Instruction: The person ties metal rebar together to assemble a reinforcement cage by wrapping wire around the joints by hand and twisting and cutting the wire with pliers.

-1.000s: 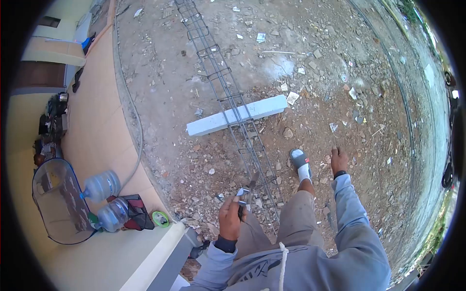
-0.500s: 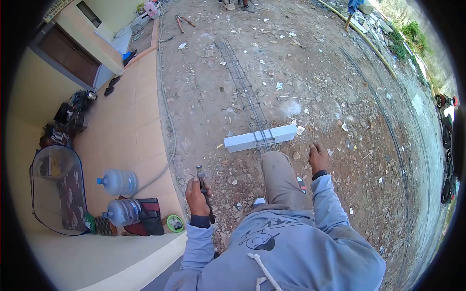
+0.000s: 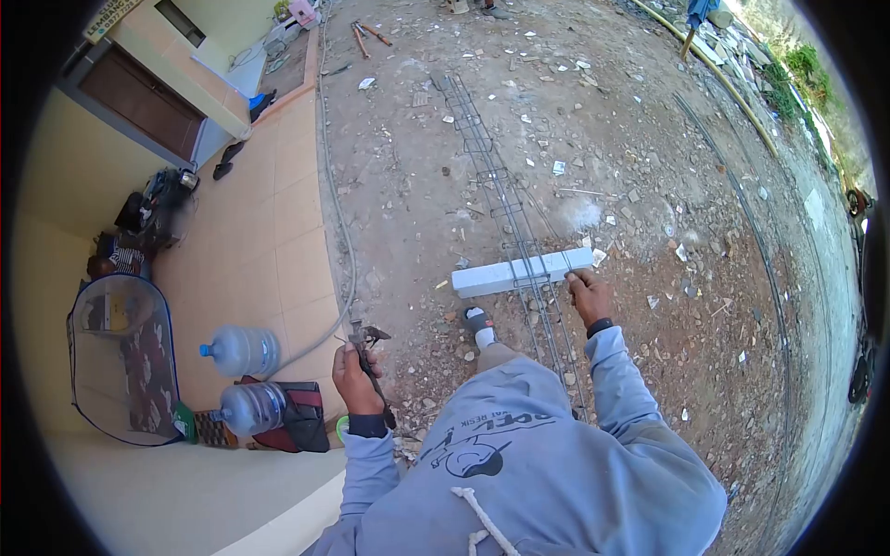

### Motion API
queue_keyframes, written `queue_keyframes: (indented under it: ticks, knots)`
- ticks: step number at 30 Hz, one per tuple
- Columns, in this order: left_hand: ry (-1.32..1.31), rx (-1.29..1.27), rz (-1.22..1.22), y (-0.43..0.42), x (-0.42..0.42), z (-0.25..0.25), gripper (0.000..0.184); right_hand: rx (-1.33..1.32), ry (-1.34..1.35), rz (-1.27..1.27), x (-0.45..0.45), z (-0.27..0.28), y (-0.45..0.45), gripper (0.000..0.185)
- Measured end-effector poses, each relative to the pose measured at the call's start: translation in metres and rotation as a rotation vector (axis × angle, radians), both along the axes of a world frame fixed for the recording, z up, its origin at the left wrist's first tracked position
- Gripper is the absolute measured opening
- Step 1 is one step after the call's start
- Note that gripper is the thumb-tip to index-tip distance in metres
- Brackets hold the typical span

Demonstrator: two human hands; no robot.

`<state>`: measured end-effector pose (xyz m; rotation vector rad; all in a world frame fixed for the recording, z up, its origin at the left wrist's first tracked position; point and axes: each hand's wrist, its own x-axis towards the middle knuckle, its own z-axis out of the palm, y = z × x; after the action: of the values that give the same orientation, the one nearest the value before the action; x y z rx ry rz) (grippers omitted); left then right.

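Observation:
My left hand [image 3: 360, 382] is closed around dark-handled pincers [image 3: 371, 357], with the metal head pointing up and away from me. A thin wire end seems to show by the thumb. My right hand [image 3: 591, 298] is closed with its fingertips on a thin steel bar of the rebar cage [image 3: 501, 199], just beyond the right end of a pale block [image 3: 482, 278]. The long, narrow cage has several wire stirrups. It lies over the block and runs back past my right side, where my body hides its near end.
Rubble covers the ground. A foot [image 3: 480, 324] is beside the block. Water jugs [image 3: 243, 350], a mesh cover [image 3: 120, 361] and a hose [image 3: 350, 269] are at left. Long-handled cutters [image 3: 362, 39] lie far off, near another person's foot [image 3: 496, 13]. Long bars [image 3: 742, 195] run along the right.
My right hand has come in to the cage and taken hold of a bar. My leg has swung off the cage, with the foot now left of it. The pincers have turned in my left hand.

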<state>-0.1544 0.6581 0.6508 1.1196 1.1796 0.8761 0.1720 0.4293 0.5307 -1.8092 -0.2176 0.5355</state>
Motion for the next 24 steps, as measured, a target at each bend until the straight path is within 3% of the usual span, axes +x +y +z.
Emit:
queue_keyframes:
  ticks: [11, 14, 18, 24]
  knots:
    - [-0.037, 0.063, -0.157, 0.182, 0.111, 0.033, 0.024, -0.245, -0.033, 0.121, 0.018, -0.04, 0.147, 0.023]
    - [-0.04, 0.071, -0.179, 0.216, 0.12, 0.038, 0.023, -0.27, -0.331, 0.141, 0.034, -0.061, 0.197, 0.022]
    - [-0.017, 0.032, -0.227, 0.296, 0.117, 0.018, 0.023, -0.378, -0.388, 0.117, 0.048, -0.064, 0.267, 0.022]
    - [-0.064, -0.052, -0.366, 0.435, 0.136, -0.006, 0.024, -0.563, -0.213, 0.055, 0.019, -0.089, 0.354, 0.024]
